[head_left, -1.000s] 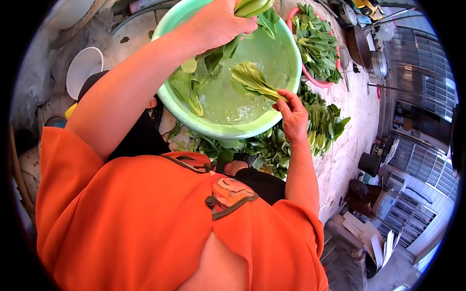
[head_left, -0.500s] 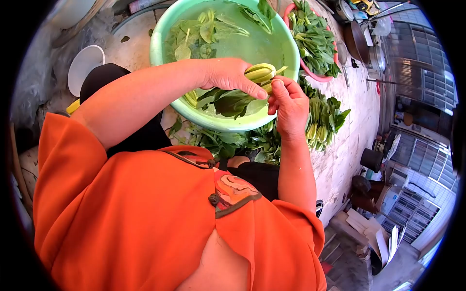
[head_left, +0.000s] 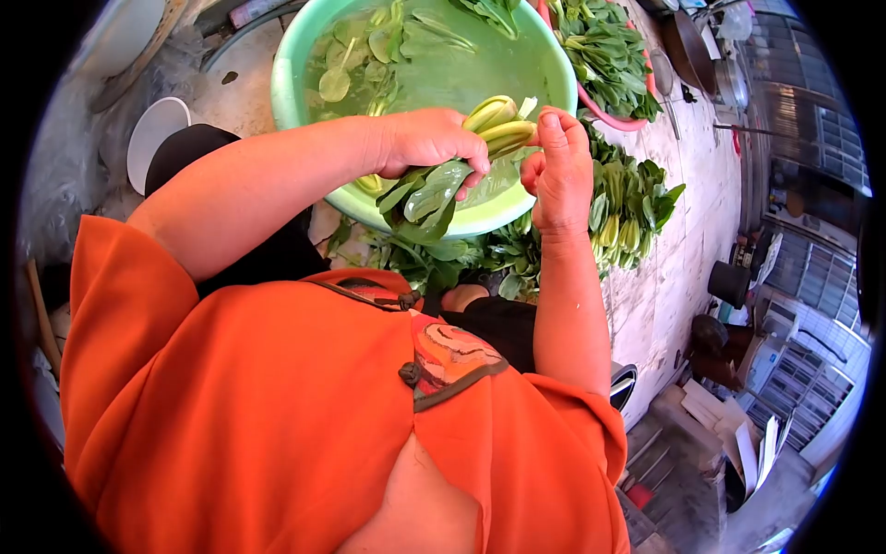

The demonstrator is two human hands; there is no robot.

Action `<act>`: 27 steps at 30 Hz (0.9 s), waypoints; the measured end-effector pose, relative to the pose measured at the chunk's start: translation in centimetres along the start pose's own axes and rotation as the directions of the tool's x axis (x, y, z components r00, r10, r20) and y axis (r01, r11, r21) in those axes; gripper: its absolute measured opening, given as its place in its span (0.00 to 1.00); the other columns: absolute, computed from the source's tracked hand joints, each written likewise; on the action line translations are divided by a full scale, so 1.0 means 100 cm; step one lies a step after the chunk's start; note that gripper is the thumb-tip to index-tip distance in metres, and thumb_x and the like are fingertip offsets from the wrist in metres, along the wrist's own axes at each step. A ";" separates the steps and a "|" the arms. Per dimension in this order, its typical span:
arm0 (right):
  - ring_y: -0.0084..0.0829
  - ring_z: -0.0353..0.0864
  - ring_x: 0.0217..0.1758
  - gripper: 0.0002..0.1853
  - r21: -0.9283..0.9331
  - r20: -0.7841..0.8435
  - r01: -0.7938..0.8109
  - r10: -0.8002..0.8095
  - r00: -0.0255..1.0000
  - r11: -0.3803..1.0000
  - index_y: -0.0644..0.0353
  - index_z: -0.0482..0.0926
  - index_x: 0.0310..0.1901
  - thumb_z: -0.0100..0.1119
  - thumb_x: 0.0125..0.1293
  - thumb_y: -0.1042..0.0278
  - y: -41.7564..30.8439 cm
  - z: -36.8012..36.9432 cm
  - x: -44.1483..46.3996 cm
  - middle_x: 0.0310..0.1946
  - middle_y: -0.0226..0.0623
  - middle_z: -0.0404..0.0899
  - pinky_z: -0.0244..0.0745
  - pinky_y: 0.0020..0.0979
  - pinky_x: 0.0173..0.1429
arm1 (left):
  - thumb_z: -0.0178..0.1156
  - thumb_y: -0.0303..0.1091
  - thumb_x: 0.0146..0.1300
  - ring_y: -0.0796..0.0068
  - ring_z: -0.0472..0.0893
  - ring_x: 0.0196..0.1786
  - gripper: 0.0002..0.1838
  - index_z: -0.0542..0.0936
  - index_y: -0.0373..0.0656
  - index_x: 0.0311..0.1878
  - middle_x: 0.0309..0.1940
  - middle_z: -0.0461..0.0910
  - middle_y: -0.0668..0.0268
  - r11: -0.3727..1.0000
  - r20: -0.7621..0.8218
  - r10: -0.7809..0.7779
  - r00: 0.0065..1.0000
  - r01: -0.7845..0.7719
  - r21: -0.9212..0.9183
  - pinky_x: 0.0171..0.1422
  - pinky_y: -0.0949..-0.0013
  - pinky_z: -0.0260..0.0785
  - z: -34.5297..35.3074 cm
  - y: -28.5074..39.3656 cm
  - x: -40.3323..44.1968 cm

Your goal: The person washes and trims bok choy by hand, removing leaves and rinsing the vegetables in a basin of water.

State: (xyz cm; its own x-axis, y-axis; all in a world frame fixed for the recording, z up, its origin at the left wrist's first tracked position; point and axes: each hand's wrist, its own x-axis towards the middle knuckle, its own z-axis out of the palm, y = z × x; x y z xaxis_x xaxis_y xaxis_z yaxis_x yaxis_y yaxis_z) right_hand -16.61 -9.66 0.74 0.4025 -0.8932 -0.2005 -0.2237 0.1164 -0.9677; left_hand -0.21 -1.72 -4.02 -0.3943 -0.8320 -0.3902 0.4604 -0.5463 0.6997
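Greens (head_left: pixel 431 198) are sitting bunched in my left grip (head_left: pixel 434 143) over the basin (head_left: pixel 287 83). My right grip (head_left: pixel 563 171) isn't dangling a separate stalk anymore; it's hovering half-curled by the stems (head_left: pixel 490 114), no telling if it's pinching, so my left's probably carrying the lot.

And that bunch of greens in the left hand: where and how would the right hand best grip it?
Probably the pale stems, from the right side: they stick out past the left hand toward the right hand, while the leaves hang below it.
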 end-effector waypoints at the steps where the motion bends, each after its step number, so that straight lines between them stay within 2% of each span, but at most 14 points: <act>1: 0.16 0.66 0.18 0.26 0.045 0.062 -0.030 0.028 0.998 0.999 0.65 0.71 0.53 0.64 0.65 0.53 0.001 0.003 -0.001 0.27 0.31 0.76 0.60 0.19 0.22 | 0.61 0.32 0.55 0.71 0.78 0.25 0.08 0.77 0.36 0.30 0.23 0.77 0.62 0.999 -0.002 -0.010 1.000 0.010 0.032 0.32 0.68 0.73 0.002 -0.001 0.000; 2: 0.16 0.66 0.18 0.27 0.089 0.124 -0.064 0.052 0.991 0.994 0.65 0.70 0.54 0.65 0.64 0.52 0.003 0.006 -0.003 0.27 0.31 0.76 0.61 0.20 0.22 | 0.61 0.32 0.55 0.71 0.78 0.25 0.08 0.77 0.36 0.30 0.23 0.77 0.62 0.999 -0.002 -0.013 1.000 0.013 0.031 0.32 0.68 0.73 0.003 -0.002 0.002; 4: 0.16 0.73 0.27 0.29 -0.046 0.157 0.002 0.005 0.988 0.999 0.64 0.70 0.56 0.69 0.61 0.55 0.007 0.014 -0.006 0.31 0.30 0.77 0.68 0.20 0.29 | 0.62 0.32 0.53 0.73 0.76 0.23 0.08 0.77 0.37 0.29 0.22 0.76 0.63 0.977 0.098 -0.011 0.995 -0.011 0.213 0.29 0.69 0.70 0.003 -0.010 0.006; 6: 0.17 0.74 0.30 0.22 -0.008 0.166 0.063 -0.061 0.984 0.998 0.63 0.74 0.49 0.71 0.59 0.61 0.018 0.018 -0.002 0.31 0.29 0.77 0.72 0.21 0.34 | 0.63 0.32 0.51 0.76 0.75 0.24 0.08 0.77 0.37 0.30 0.22 0.76 0.64 0.986 0.066 -0.028 0.997 0.017 0.168 0.30 0.71 0.68 0.006 -0.013 0.003; 8: 0.17 0.73 0.30 0.18 -0.031 0.149 0.113 -0.107 0.983 0.993 0.63 0.75 0.44 0.71 0.58 0.64 0.022 0.019 -0.001 0.31 0.28 0.77 0.72 0.21 0.35 | 0.65 0.31 0.49 0.76 0.75 0.26 0.10 0.77 0.38 0.32 0.23 0.76 0.65 0.937 0.015 0.008 1.000 -0.013 0.348 0.31 0.71 0.68 0.011 -0.005 -0.002; 14: 0.16 0.72 0.30 0.12 -0.080 0.056 0.218 -0.214 0.975 0.973 0.62 0.75 0.35 0.69 0.55 0.69 0.016 0.022 -0.001 0.29 0.26 0.76 0.72 0.21 0.36 | 0.67 0.27 0.48 0.77 0.77 0.34 0.15 0.77 0.39 0.41 0.29 0.78 0.67 0.911 -0.198 0.322 0.926 -0.247 0.329 0.40 0.71 0.69 0.017 -0.024 0.003; 15: 0.16 0.72 0.30 0.11 -0.066 0.039 0.223 -0.221 0.975 0.973 0.62 0.75 0.35 0.69 0.54 0.70 0.015 0.022 -0.001 0.28 0.26 0.76 0.72 0.21 0.36 | 0.67 0.27 0.48 0.77 0.77 0.34 0.15 0.77 0.39 0.41 0.29 0.78 0.67 0.910 -0.195 0.325 0.925 -0.250 0.332 0.40 0.71 0.69 0.018 -0.022 0.000; 16: 0.16 0.72 0.30 0.11 -0.067 0.036 0.226 -0.224 0.974 0.972 0.62 0.75 0.35 0.69 0.54 0.70 0.015 0.023 -0.002 0.28 0.26 0.76 0.72 0.21 0.36 | 0.66 0.28 0.49 0.76 0.77 0.34 0.14 0.77 0.39 0.41 0.28 0.78 0.66 0.924 -0.148 0.218 0.965 -0.155 0.351 0.40 0.71 0.69 0.017 -0.019 -0.003; 17: 0.16 0.72 0.30 0.12 -0.062 0.036 0.189 -0.187 0.982 0.980 0.62 0.75 0.35 0.70 0.54 0.70 0.016 0.023 -0.003 0.28 0.26 0.76 0.71 0.21 0.35 | 0.65 0.28 0.50 0.76 0.77 0.35 0.14 0.77 0.39 0.41 0.28 0.78 0.66 0.925 -0.104 0.105 0.989 -0.059 0.374 0.41 0.71 0.69 0.016 -0.017 -0.006; 20: 0.16 0.71 0.26 0.12 0.009 0.077 0.130 -0.130 0.988 0.991 0.61 0.76 0.36 0.70 0.57 0.67 0.021 0.021 0.000 0.28 0.27 0.76 0.70 0.21 0.31 | 0.62 0.30 0.54 0.75 0.77 0.31 0.12 0.77 0.40 0.41 0.26 0.77 0.67 0.943 -0.102 0.050 0.993 -0.013 0.333 0.38 0.70 0.69 0.012 -0.020 -0.003; 22: 0.18 0.71 0.22 0.12 0.097 0.120 -0.141 0.129 0.984 0.985 0.61 0.77 0.38 0.66 0.63 0.61 0.005 0.018 -0.003 0.26 0.28 0.76 0.67 0.21 0.25 | 0.62 0.33 0.56 0.76 0.76 0.29 0.11 0.77 0.41 0.41 0.25 0.77 0.68 0.951 -0.107 0.038 0.993 -0.004 0.308 0.37 0.70 0.68 0.009 -0.017 -0.004; 24: 0.20 0.68 0.16 0.17 0.148 0.120 -0.200 0.183 0.976 0.969 0.62 0.77 0.39 0.58 0.69 0.53 0.004 0.006 0.005 0.22 0.30 0.74 0.59 0.20 0.18 | 0.61 0.35 0.57 0.76 0.76 0.28 0.11 0.77 0.41 0.41 0.24 0.77 0.68 0.959 -0.109 0.027 0.994 0.005 0.282 0.35 0.70 0.68 0.007 -0.012 -0.004; 26: 0.19 0.64 0.13 0.13 0.059 0.149 -0.252 0.241 0.959 0.966 0.62 0.77 0.38 0.57 0.69 0.58 0.005 -0.009 0.007 0.20 0.30 0.73 0.55 0.21 0.16 | 0.63 0.38 0.58 0.77 0.74 0.26 0.13 0.77 0.41 0.41 0.23 0.76 0.69 0.853 -0.157 0.137 0.978 -0.036 0.521 0.33 0.71 0.66 0.005 -0.008 -0.006; 27: 0.19 0.64 0.13 0.13 0.061 0.145 -0.250 0.240 0.960 0.966 0.62 0.77 0.38 0.57 0.69 0.58 0.006 -0.010 0.005 0.20 0.30 0.73 0.55 0.21 0.16 | 0.63 0.38 0.58 0.77 0.74 0.26 0.13 0.77 0.41 0.41 0.23 0.76 0.69 0.851 -0.153 0.137 0.979 -0.037 0.524 0.33 0.71 0.66 0.008 -0.003 -0.008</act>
State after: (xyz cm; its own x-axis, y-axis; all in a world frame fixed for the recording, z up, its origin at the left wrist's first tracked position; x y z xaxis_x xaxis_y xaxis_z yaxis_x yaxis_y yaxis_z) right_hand -17.39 -10.46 0.23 0.4613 -0.7666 -0.4467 -0.2632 0.3625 -0.8940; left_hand -0.69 -0.76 -3.43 -0.2011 -0.9037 -0.3781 -0.0101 -0.3840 0.9233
